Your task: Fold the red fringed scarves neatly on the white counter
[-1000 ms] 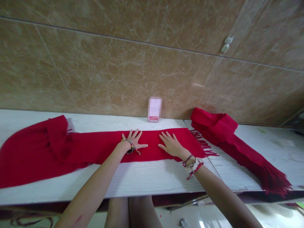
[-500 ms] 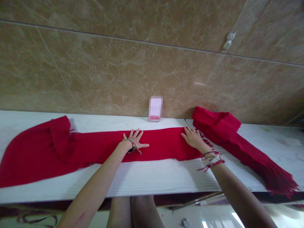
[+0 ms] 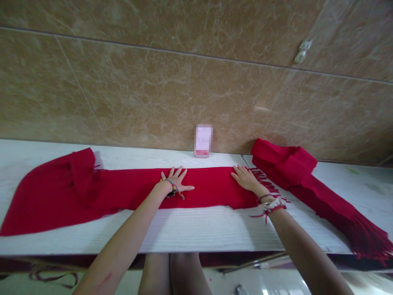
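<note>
Brown marbled wall (image 3: pixel 153 90) backs the pale desk (image 3: pixel 202 227). Watching remotely, I see the red scarf (image 3: pixel 132 187) bunched at left, then running flat, presumably to avoid creases. My left hand (image 3: pixel 176 182) lies palm-down on it, fingers spread wide, likely anchoring; my right hand (image 3: pixel 246 180) rests near its right end, fingers slightly fanned, forearm (image 3: pixel 302 250) angled inward. Beyond lies a second scarf (image 3: pixel 313 192).

scarf (image 3: pixel 211 188): along tabletop (image 3: pixel 199 231) | left hand (image 3: pixel 176 181): on scarf, right of midway | right hand (image 3: pixel 246 179): on scarf, near right end | second scarf (image 3: pixel 285 166): right of first, near wall (image 3: pixel 147 98) to front edge | blurred item (image 3: pixel 203 141): behind scarf, before wall
</note>
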`<act>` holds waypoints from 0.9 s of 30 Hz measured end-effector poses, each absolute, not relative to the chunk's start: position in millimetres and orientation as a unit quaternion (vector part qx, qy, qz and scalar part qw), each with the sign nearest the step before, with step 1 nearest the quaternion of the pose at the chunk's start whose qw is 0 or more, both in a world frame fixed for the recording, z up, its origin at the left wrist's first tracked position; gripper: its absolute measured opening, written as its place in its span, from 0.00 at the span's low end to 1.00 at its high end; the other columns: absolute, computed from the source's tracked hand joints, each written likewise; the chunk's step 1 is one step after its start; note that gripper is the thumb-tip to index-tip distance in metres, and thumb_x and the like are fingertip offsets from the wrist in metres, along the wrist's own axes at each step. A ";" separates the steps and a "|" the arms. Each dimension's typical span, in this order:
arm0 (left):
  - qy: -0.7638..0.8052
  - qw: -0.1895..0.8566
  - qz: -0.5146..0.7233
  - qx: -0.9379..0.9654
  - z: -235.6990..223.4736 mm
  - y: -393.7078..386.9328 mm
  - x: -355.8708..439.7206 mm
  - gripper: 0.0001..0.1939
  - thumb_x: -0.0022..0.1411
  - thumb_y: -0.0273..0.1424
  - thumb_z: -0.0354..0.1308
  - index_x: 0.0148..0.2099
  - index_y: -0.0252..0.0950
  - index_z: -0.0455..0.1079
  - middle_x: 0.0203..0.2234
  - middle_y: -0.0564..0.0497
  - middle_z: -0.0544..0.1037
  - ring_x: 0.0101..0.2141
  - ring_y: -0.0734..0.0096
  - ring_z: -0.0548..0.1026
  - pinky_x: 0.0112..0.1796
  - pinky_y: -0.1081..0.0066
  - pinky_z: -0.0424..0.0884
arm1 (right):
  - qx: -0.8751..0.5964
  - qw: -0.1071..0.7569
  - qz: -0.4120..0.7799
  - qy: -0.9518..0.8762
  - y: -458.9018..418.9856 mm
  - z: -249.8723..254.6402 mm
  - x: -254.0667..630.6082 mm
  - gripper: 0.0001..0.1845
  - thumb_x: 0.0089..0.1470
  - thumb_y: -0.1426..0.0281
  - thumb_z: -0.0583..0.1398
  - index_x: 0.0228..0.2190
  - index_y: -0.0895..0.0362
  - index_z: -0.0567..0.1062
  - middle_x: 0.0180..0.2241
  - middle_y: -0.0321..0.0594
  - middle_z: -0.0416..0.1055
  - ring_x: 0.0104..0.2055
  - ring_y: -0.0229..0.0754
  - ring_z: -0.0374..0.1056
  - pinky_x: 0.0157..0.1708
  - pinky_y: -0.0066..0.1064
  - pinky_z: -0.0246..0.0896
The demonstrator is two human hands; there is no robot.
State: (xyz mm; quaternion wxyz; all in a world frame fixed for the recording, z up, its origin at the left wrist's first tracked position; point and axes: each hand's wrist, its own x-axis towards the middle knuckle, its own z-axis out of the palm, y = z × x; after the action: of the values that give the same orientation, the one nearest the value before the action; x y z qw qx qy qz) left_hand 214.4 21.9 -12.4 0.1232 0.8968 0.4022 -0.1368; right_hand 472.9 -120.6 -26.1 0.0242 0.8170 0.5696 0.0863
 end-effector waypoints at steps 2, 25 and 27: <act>0.395 0.124 -0.135 0.900 -12.3 22.0 214.5 0.47 0.46 0.58 0.42 0.63 0.43 0.33 0.60 0.51 0.30 0.57 0.45 0.29 0.48 0.36 0.37 | 0.832 -0.002 0.108 0.545 -125.1 -23.1 478.5 0.24 0.56 0.66 0.44 0.52 0.64 0.59 0.54 0.56 0.55 0.57 0.53 0.49 0.50 0.48 0.50; 0.435 0.082 -0.122 0.888 -3.4 68.1 116.2 0.33 0.56 0.47 0.40 0.62 0.48 0.37 0.61 0.50 0.40 0.58 0.50 0.37 0.50 0.42 0.41 | 0.510 -0.035 0.094 0.854 -91.7 -0.9 260.3 0.15 0.51 0.81 0.50 0.40 0.60 0.68 0.36 0.44 0.69 0.36 0.42 0.64 0.28 0.29 0.59; 0.414 0.075 -0.093 0.902 -0.2 75.9 121.2 0.31 0.57 0.44 0.41 0.62 0.45 0.41 0.59 0.46 0.49 0.57 0.51 0.45 0.50 0.46 0.46 | 0.518 -0.054 0.106 0.847 -91.3 -6.4 261.2 0.13 0.53 0.79 0.50 0.40 0.60 0.67 0.35 0.43 0.69 0.35 0.41 0.63 0.29 0.29 0.58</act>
State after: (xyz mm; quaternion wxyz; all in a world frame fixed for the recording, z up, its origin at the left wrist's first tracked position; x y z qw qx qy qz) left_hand 121.2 75.9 -0.2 0.0748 0.9023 0.4143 -0.0926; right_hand 261.2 -91.3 -6.4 -0.0544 0.5176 0.8473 0.1062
